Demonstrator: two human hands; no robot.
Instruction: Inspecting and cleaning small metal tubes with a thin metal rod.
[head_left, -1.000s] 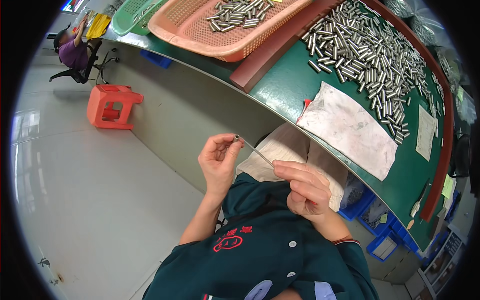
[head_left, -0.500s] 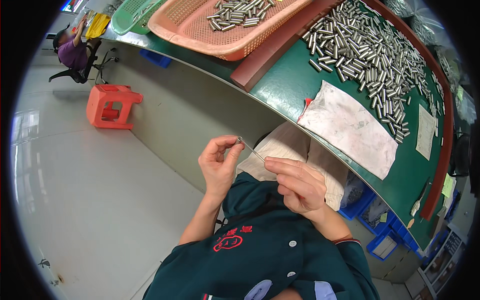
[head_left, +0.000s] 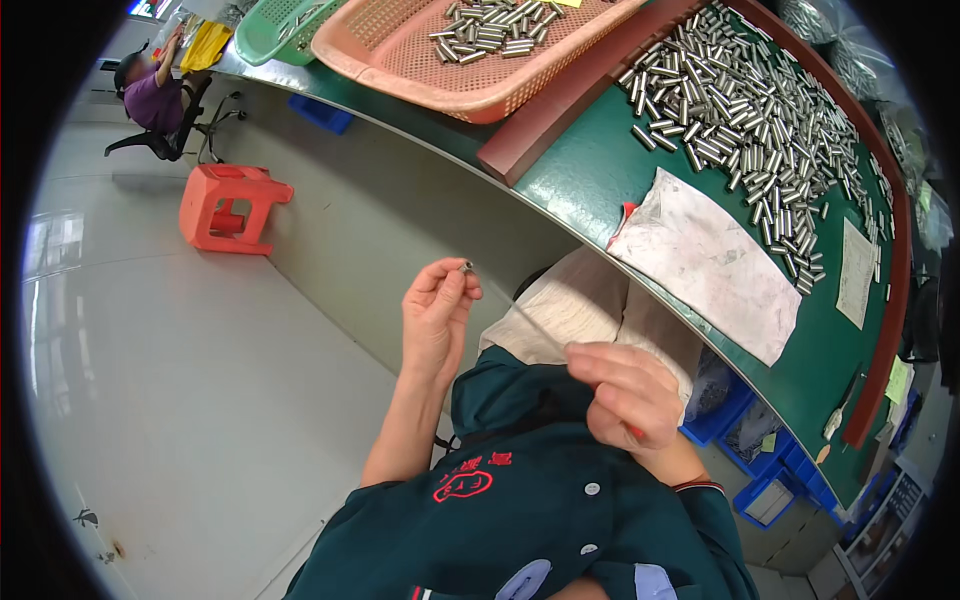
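One small metal tube (head_left: pixel 467 267) sat pinched in my left fingers (head_left: pixel 451 287) near the counter (head_left: pixel 555 190), my right fingers (head_left: pixel 610 357) gripped a thin rod (head_left: pixel 537 330), and whether the big heap (head_left: pixel 750 140) or pink basket's (head_left: pixel 400 90) batch (head_left: pixel 488 32) was finished, I couldn't tell.

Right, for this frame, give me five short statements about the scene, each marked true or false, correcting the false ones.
1. The left hand holds a small metal cylinder. True.
2. The right hand is empty. False: it holds a thin rod.
3. A whitish cloth lies on the green table. True.
4. The salmon basket is empty. False: loose metal cylinders lie in it.
5. The red stool is on the table. False: it is on the floor.
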